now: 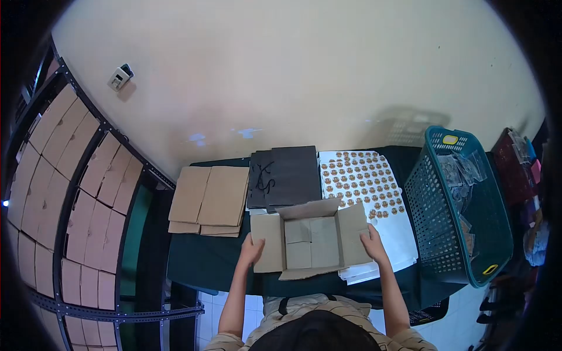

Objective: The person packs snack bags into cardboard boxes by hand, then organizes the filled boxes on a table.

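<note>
An open cardboard box (311, 244) with its flaps spread out sits at the front of the dark-covered table, and nothing shows inside it. My left hand (252, 250) grips the edge of its left flap. On the other side, my right hand (371, 243) holds the right flap's edge. Behind the box lie black paper bags (293, 175) with dark cord handles on top. Sheets of round brown stickers (360, 181) lie to the right, partly under the box's right side.
Flattened cardboard boxes (208, 199) are stacked at the table's left. A green basket (436, 216) holding clear packets stands at the right. Metal shelving (63, 234) full of cartons rises on the left. A wall (293, 76) closes off the back.
</note>
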`<state>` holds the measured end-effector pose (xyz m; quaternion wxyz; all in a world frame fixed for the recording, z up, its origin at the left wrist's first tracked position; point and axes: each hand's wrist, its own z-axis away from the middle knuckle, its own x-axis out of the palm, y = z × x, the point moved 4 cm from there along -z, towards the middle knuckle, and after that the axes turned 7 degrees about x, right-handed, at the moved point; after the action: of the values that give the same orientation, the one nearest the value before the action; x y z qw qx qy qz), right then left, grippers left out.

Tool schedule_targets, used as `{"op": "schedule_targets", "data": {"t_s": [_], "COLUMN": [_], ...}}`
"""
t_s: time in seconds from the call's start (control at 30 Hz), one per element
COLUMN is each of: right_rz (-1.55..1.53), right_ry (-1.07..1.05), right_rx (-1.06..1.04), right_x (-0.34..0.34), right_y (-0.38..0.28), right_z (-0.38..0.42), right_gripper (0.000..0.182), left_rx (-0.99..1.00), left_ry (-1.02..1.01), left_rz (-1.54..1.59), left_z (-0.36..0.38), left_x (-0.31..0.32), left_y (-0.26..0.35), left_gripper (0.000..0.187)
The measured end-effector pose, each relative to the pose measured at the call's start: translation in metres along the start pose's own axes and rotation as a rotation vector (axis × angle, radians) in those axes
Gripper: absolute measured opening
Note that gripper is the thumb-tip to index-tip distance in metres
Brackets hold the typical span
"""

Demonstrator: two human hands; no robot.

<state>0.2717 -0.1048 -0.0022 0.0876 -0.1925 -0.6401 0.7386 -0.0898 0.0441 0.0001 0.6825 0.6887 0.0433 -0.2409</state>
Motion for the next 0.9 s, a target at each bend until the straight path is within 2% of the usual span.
{"op": "schedule_targets", "data": {"t_s": [0.07, 0.13, 0.17, 0.2, 0.23, 0.27, 0.3, 0.33, 0.37, 0.4, 0.43, 0.47, 0.53, 0.6, 0.67, 0.7, 0.73, 0.8, 0.83, 0.9], "right_rz": [0.312, 0.377, 0.685, 0.993, 0.945, 0.820, 0.792, 0.763, 0.762, 0.747, 0.730, 0.728, 0.798, 0.769, 0.882, 0.964, 0.963, 1.107, 1.200, 1.160], "right_ry": [0.172, 0.208, 0.335, 0.460, 0.433, 0.409, 0.351, 0.292, 0.292, 0.206, 0.121, 0.121, 0.050, -0.017, -0.250, -0.368, -0.370, -0.423, -0.483, -0.461], "right_rx": [0.044, 0.055, 0.061, 0.065, 0.033, 0.026, 0.013, -0.001, 0.001, -0.053, -0.106, -0.104, -0.273, -0.313, -0.284, -0.168, -0.166, 0.014, 0.040, -0.004], "right_x": [-0.009, -0.006, -0.002, -0.001, 0.000, 0.003, 0.008, 0.013, 0.016, 0.029, 0.042, 0.052, 0.073, 0.089, 0.110, 0.117, 0.125, 0.138, 0.143, 0.151], "right_y": [0.012, 0.006, -0.010, -0.021, -0.015, -0.013, -0.003, 0.007, 0.002, -0.011, -0.022, -0.029, -0.042, -0.025, -0.009, 0.003, 0.010, 0.033, 0.040, 0.047], "right_z": [0.002, 0.004, 0.009, 0.011, 0.006, 0.000, -0.008, -0.013, -0.014, -0.015, -0.017, -0.020, -0.022, -0.033, -0.041, -0.045, -0.050, -0.059, -0.064, -0.071], "right_gripper": [0.037, 0.043, 0.048, 0.053, 0.056, 0.049, 0.045, 0.042, 0.042, 0.039, 0.036, 0.036, 0.033, 0.034, 0.039, 0.044, 0.044, 0.050, 0.051, 0.049], "left_rx": [-0.061, 0.197, 0.144, 0.143, 0.260, 0.377, 0.370, 0.369, 0.351, 0.333, 0.302, 0.301, 0.190, 0.181, 0.299, 0.502, 0.500, 0.834, 0.846, 0.794], "left_ry": [0.034, 0.306, 0.266, 0.264, 0.169, 0.072, -0.013, -0.015, -0.007, 0.000, -0.061, -0.064, -0.153, -0.162, 0.075, 0.206, 0.204, -0.120, -0.261, -0.334], "left_rz": [-0.097, -0.576, -0.709, -0.709, -0.768, -0.824, -0.739, -0.740, -0.630, -0.520, -0.482, -0.484, -0.538, -0.585, -0.580, -0.583, -0.584, -0.295, -0.214, -0.235], "left_z": [0.006, 0.011, 0.012, 0.013, 0.013, 0.014, 0.013, 0.013, 0.012, 0.009, 0.004, 0.004, 0.007, 0.012, 0.017, 0.022, 0.018, 0.010, 0.008, 0.000], "left_x": [0.004, 0.007, 0.014, 0.017, 0.023, 0.031, 0.039, 0.045, 0.053, 0.059, 0.066, 0.067, 0.073, 0.078, 0.078, 0.077, 0.078, 0.090, 0.097, 0.120], "left_y": [-0.007, -0.010, 0.000, 0.007, 0.015, 0.020, 0.016, 0.014, 0.009, 0.000, -0.014, -0.014, -0.015, -0.007, 0.015, 0.034, 0.035, 0.055, 0.066, 0.050], "left_gripper": [0.042, 0.046, 0.046, 0.046, 0.046, 0.045, 0.052, 0.052, 0.058, 0.064, 0.079, 0.079, 0.087, 0.084, 0.071, 0.050, 0.050, 0.032, 0.024, 0.026]}}
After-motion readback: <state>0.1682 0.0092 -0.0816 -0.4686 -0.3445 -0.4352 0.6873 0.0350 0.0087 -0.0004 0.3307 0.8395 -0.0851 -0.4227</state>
